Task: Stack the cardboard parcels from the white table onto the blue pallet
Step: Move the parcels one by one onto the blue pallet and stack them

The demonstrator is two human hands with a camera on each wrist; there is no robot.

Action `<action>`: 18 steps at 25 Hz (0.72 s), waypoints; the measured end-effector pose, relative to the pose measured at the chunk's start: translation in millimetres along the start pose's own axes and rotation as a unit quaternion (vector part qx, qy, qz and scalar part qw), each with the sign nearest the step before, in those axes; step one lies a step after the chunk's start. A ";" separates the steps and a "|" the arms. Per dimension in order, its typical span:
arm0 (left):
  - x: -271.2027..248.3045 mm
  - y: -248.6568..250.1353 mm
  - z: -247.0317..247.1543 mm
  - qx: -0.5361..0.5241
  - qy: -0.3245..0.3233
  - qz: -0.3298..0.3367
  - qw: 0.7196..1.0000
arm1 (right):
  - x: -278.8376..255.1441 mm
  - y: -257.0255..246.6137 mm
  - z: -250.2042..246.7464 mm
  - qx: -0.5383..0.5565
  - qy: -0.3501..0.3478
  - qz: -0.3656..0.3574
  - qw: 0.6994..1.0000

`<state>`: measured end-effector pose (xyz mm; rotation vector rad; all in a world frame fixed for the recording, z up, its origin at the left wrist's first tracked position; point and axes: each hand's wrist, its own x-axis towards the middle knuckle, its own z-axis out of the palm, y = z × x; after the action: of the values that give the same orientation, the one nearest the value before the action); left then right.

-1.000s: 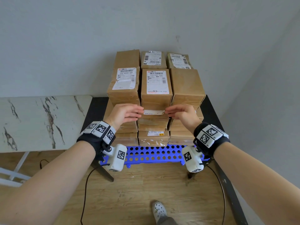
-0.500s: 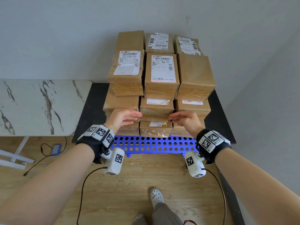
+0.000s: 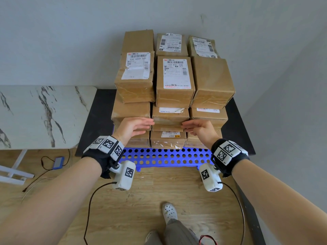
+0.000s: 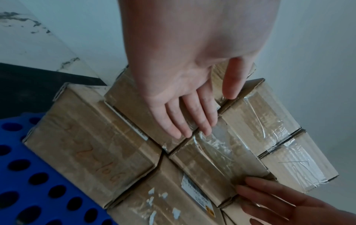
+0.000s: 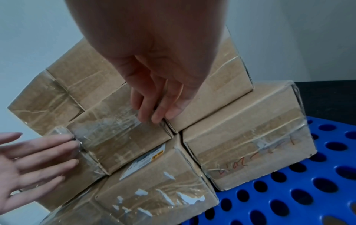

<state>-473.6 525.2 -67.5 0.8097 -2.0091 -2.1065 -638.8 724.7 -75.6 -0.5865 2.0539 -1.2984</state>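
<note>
Several brown cardboard parcels stand stacked in layers on the blue perforated pallet (image 3: pixel 168 156) (image 4: pixel 29 190) (image 5: pixel 308 190). My left hand (image 3: pixel 136 126) (image 4: pixel 185 126) lies flat on the front of a left parcel, its straight fingertips at the left edge of a taped middle parcel (image 3: pixel 169 121) (image 4: pixel 212 155) (image 5: pixel 119 137) low in the stack. On that parcel's right edge, the fingertips of my right hand (image 3: pixel 198 128) (image 5: pixel 154 112) touch the corner. Neither hand grips anything.
The white marble-patterned table (image 3: pixel 35 112) stands to the left. A black surface (image 3: pixel 237 124) lies under the pallet, with the grey wall close behind the stack. A cable and a small blue device (image 3: pixel 58 162) lie on the wooden floor, and my shoe (image 3: pixel 169 212) is below.
Both hands have dropped from the labelled parcel under the top layer to a lower middle parcel. The head view has pulled back and shows more floor.
</note>
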 end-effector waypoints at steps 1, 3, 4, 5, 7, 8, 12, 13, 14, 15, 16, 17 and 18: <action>-2.5 -1.8 1.1 -0.009 -0.003 0.000 1.000 | -2.1 0.6 1.1 -0.002 -0.001 -0.003 1.000; -9.4 -9.2 4.2 -0.020 -0.008 -0.010 1.000 | -8.3 5.0 3.1 0.002 -0.004 -0.001 1.000; -12.6 -15.5 5.9 -0.017 -0.009 -0.017 1.000 | -11.5 9.8 3.8 0.017 -0.006 0.004 1.000; -14.7 -22.8 7.3 -0.014 -0.010 -0.026 1.000 | -14.6 14.4 4.6 0.040 -0.008 0.011 0.999; -17.6 -38.3 10.5 -0.012 -0.009 -0.052 0.999 | -20.1 25.3 4.9 0.074 -0.011 0.030 0.997; -17.9 -44.9 11.6 -0.009 -0.007 -0.063 0.998 | -21.9 30.9 5.2 0.078 -0.013 0.038 0.996; -12.6 -64.9 17.2 -0.012 0.012 -0.105 0.994 | -18.1 62.8 7.3 0.019 -0.036 0.075 0.996; -10.4 -67.1 17.6 -0.018 0.018 -0.112 0.993 | -15.6 68.3 8.7 0.008 -0.041 0.083 0.996; -7.5 -69.6 17.8 -0.023 0.022 -0.119 0.992 | -13.0 72.4 10.1 0.001 -0.048 0.089 0.995; -4.7 -71.6 17.1 -0.027 0.026 -0.126 0.991 | -10.2 74.0 12.1 0.000 -0.056 0.092 0.994; -2.5 -72.3 16.4 -0.029 0.027 -0.128 0.991 | -8.2 73.6 13.6 -0.001 -0.061 0.092 0.994; 0.5 -73.2 15.9 -0.027 0.024 -0.127 0.991 | -5.7 72.3 14.5 -0.001 -0.065 0.091 0.994; 2.9 -73.8 15.3 -0.021 0.020 -0.124 0.992 | -3.7 70.3 14.6 -0.003 -0.065 0.088 0.994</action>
<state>-463.0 545.8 -139.3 1.1381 -1.9232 -2.2306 -628.3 747.1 -143.1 -0.4683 1.9568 -1.1232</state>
